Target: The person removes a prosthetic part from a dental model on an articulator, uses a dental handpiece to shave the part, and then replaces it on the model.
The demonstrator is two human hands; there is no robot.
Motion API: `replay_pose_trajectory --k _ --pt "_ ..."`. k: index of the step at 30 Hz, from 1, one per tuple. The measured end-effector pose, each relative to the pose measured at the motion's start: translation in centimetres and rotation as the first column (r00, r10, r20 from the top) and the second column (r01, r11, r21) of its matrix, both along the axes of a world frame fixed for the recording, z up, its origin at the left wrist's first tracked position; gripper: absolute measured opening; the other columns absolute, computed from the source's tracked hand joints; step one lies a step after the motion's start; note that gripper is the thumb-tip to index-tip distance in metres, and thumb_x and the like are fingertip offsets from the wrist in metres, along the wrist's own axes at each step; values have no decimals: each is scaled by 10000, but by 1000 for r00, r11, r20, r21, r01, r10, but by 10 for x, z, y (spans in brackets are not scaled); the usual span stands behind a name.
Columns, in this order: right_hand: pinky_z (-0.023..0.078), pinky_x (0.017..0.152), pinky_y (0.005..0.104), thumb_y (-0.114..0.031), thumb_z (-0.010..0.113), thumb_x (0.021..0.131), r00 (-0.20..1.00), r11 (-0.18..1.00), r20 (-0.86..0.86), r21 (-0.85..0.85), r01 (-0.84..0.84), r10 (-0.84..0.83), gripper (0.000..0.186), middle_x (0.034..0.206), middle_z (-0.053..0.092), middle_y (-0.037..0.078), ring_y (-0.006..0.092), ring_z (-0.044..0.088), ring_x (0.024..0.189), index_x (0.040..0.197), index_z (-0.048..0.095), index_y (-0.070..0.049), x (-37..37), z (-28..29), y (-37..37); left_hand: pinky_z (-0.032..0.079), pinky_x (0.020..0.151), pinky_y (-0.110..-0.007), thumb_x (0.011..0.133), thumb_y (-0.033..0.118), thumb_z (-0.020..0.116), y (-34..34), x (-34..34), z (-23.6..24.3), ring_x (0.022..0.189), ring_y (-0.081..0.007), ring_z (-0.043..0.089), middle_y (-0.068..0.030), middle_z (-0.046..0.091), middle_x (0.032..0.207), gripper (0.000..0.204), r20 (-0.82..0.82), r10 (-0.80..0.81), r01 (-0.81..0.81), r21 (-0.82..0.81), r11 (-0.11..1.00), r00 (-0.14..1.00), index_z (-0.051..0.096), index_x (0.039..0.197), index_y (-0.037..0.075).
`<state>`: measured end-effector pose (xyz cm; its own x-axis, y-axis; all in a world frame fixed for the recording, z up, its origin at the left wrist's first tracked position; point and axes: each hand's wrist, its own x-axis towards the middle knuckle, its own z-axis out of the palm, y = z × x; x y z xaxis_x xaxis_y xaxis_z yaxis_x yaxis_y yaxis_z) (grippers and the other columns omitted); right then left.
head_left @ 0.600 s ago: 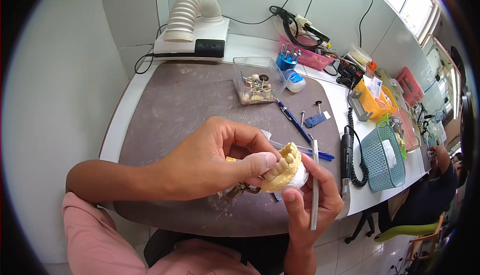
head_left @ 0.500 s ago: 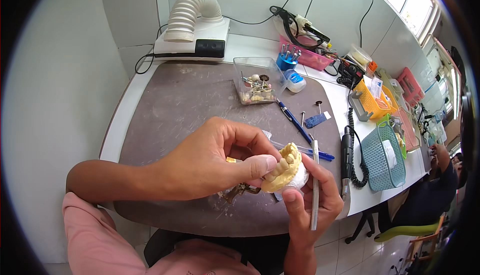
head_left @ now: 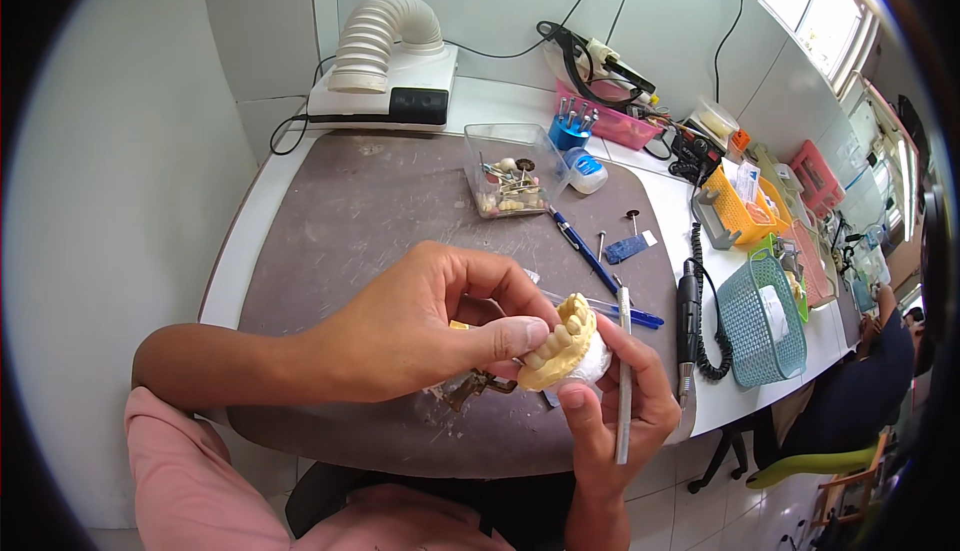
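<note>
A yellow dental cast (head_left: 558,356) with a white plaster base (head_left: 594,359) is held up over the near part of the bench. My right hand (head_left: 640,401) is closed around its base from the right. Across the fingers of that hand lies a slim metal hand tool (head_left: 624,391), roughly upright. My left hand (head_left: 460,316) comes from the left, its thumb and fingers pinching the tooth row at the cast's near-left side. Those left fingertips are partly hidden behind the cast. Below, on the mat, lies a brownish metal articulator (head_left: 468,388), partly covered by the left hand.
Beyond my hands stands a clear box (head_left: 515,176) of small burs and polishing tips. Blue pens (head_left: 582,248) lie right of it, near a blue block (head_left: 630,248). A handpiece (head_left: 688,326) with coiled cord and a teal basket (head_left: 765,321) line the right side. A suction unit (head_left: 385,101) stands at the back.
Both hands and the cast have shifted very slightly left within the view, and the background has moved a little too. The grip on the cast looks the same.
</note>
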<state>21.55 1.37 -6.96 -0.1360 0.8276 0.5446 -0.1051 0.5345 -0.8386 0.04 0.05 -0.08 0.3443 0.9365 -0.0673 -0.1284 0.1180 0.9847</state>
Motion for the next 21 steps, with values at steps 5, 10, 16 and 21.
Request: replay_pose_trajectory --k 5,10,16,21 --pt "576 921 330 -151 894 801 1000 1000 -2 8 0 0 552 1196 723 232 209 717 1048 1258 666 60 -1 0 -1 598 862 -279 987 157 716 -2 -1 -2 981 -127 692 -93 709 1072 252 -3 13 -13 17 1000 1000 680 1144 -37" --pt "575 922 329 -156 899 797 1000 1000 -2 -1 3 -3 559 1198 722 233 206 718 1039 1259 667 58 -1 0 -1 578 859 -275 955 119 747 -1 -5 1 965 -115 684 -91 721 1063 270 28 -16 16 -18 1000 999 681 1158 -46" --pt "586 901 327 -233 954 736 999 998 16 -33 49 -48 635 1130 736 200 201 724 1012 1225 674 57 6 0 -2 578 910 -279 907 55 782 2 2 6 989 -131 704 -104 734 1077 254 -78 -9 12 39 999 997 695 1127 -36" --pt "606 884 331 -309 986 677 978 990 152 -3 143 -141 685 1064 727 162 210 729 991 1162 655 43 18 2 -9 592 874 -275 890 30 784 -4 9 4 934 -140 721 -123 751 1078 237 -133 48 -32 115 993 990 728 1111 -31"
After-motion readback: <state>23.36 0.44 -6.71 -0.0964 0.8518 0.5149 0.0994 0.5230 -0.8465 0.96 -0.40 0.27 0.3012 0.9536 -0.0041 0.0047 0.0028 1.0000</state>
